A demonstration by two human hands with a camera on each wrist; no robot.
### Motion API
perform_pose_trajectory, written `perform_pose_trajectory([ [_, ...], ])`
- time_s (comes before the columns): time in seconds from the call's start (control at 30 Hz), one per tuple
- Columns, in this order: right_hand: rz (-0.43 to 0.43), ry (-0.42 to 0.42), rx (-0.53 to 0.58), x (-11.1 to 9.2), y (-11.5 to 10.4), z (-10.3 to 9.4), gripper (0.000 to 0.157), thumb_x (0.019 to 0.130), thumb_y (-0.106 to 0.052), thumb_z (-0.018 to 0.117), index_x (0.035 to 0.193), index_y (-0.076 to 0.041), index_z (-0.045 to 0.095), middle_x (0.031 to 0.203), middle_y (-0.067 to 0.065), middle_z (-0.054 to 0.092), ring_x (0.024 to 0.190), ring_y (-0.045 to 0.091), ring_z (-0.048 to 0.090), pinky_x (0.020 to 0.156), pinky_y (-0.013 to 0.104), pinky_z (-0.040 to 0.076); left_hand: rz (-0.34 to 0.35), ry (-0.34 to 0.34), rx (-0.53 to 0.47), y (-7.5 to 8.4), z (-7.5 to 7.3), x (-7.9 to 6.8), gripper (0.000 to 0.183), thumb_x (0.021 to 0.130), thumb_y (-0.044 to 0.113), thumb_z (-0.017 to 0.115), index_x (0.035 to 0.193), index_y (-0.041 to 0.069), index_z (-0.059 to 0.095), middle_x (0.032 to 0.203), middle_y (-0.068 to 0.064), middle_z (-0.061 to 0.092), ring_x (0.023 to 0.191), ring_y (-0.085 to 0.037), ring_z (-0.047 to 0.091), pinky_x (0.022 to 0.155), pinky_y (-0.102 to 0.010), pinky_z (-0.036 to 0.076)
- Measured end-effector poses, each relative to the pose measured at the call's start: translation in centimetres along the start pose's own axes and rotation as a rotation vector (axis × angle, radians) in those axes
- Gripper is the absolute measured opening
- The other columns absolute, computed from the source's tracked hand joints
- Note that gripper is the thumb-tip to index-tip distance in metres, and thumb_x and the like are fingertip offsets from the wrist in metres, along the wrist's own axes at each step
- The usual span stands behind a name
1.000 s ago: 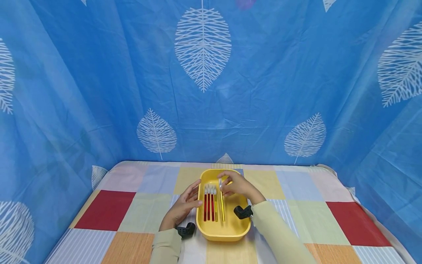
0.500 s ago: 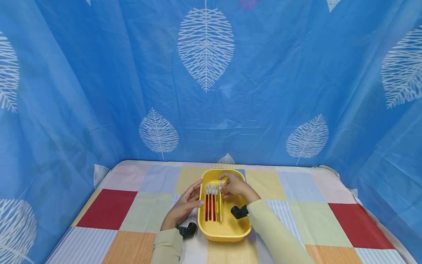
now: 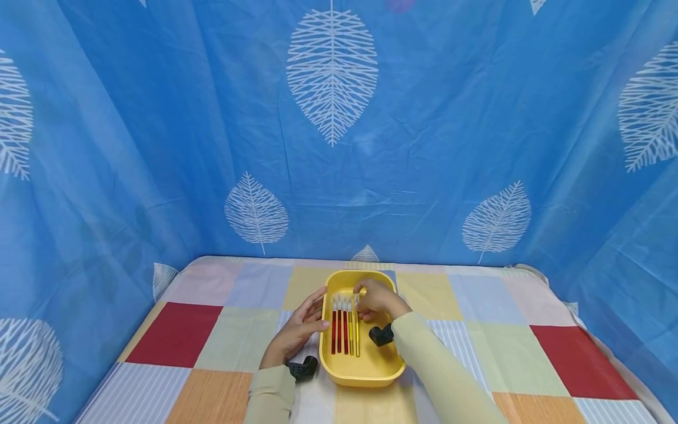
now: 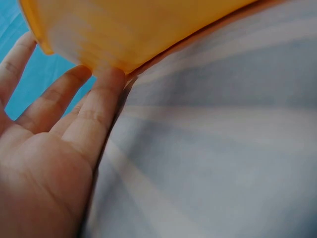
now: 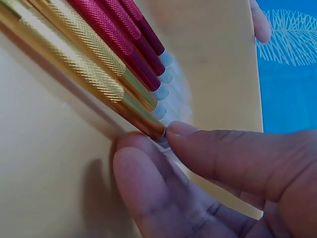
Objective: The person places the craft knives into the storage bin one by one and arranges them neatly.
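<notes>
A yellow plastic tray (image 3: pixel 364 381) holds a row of slim craft knives with knurled metal handles and clear capped ends pointing away. Three are red (image 3: pixel 339 335); to their right lies a gold one (image 3: pixel 351 340). Rightmost is a second gold craft knife (image 5: pixel 94 74), almost parallel to the others. My right hand (image 3: pixel 378 298) reaches into the tray and pinches it at its capped end between thumb and fingers. My left hand (image 3: pixel 298 330), fingers extended and spread, rests against the tray's left outer wall (image 4: pixel 143 29). What lies under my right palm is hidden.
The tray stands on a patchwork cloth (image 3: pixel 238 335) covering the table. Blue curtains (image 3: pixel 413 147) with white leaf prints hang behind and at both sides. A black wrist mount (image 3: pixel 382 334) on my right arm overhangs the tray's right part.
My right hand first moved the gold craft knife left, against the other gold one, then slightly right, leaving a small gap. My left hand has stayed at the tray's side.
</notes>
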State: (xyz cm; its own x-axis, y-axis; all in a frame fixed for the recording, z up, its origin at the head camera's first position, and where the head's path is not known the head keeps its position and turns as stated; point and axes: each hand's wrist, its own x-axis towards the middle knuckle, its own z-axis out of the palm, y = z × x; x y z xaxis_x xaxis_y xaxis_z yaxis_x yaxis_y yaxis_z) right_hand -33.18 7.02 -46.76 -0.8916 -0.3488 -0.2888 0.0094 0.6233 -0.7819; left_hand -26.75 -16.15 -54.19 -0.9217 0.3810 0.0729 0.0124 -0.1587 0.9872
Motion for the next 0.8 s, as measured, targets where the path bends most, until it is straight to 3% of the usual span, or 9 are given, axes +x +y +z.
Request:
perform_pose_trajectory([
  [0.43, 0.018, 0.002, -0.028, 0.62, 0.34, 0.32, 0.029, 0.099, 0.01, 0.069, 0.128, 0.006, 0.065, 0.088, 0.014, 0.07, 0.056, 0.013, 0.065, 0.061, 0.028, 0.061, -0.017, 0.002, -0.011, -0.24, 0.4, -0.09, 0.092, 0.098, 0.006, 0.072, 0.173, 0.005, 0.018, 0.174, -0.032, 0.02, 0.159, -0.05, 0.027, 0.125, -0.057, 0.033],
  [0.8, -0.004, 0.007, 0.006, 0.6, 0.11, -0.07, 0.032, 0.101, 0.003, 0.068, 0.132, 0.007, 0.061, 0.077, 0.016, 0.07, 0.06, 0.017, 0.069, 0.061, 0.031, 0.063, -0.012, -0.001, -0.011, 0.07, 0.15, -0.06, 0.091, 0.099, 0.004, 0.07, 0.173, 0.004, 0.017, 0.174, -0.032, 0.02, 0.159, -0.05, 0.027, 0.123, -0.048, 0.039],
])
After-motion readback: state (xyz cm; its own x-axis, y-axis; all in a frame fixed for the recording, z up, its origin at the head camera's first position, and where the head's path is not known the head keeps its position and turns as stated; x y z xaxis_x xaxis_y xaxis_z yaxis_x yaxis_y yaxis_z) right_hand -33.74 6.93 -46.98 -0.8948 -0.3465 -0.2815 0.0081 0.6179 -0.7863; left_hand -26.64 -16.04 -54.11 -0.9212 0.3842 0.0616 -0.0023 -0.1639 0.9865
